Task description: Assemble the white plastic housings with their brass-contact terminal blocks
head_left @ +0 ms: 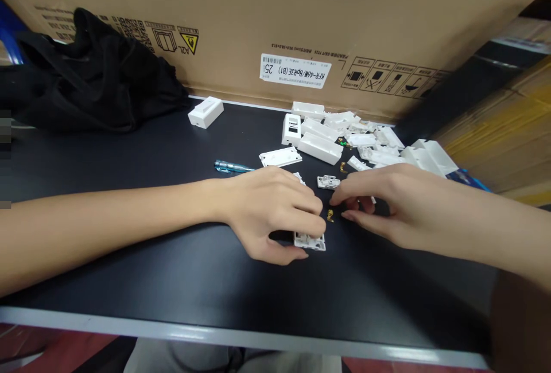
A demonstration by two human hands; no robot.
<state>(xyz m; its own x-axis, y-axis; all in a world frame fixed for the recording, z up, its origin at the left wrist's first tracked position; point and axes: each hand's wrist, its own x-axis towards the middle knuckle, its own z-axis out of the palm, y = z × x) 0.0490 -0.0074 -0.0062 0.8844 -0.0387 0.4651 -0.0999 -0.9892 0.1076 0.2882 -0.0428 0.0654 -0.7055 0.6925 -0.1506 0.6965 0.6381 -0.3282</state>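
Observation:
My left hand [279, 209] is curled over a white plastic base [310, 241] on the black table, its thumb and fingers around the near part. Part of the base is hidden under the hand. To the right, my right hand [379, 198] is bent above the table with thumb and fingertips apart and nothing visible between them. A small brass piece [330, 216] lies between the two hands. Just beyond the right fingertips is a small white part [328, 182], and another brass piece [343, 167] rests behind it.
A pile of white housings and covers [321, 148] stands at the back right. Behind the left hand lie a flat white plate [280, 157] and a blue pen [232, 167]. A white box [206, 112], black cloth [99, 80] and large carton [241, 28] are farther back.

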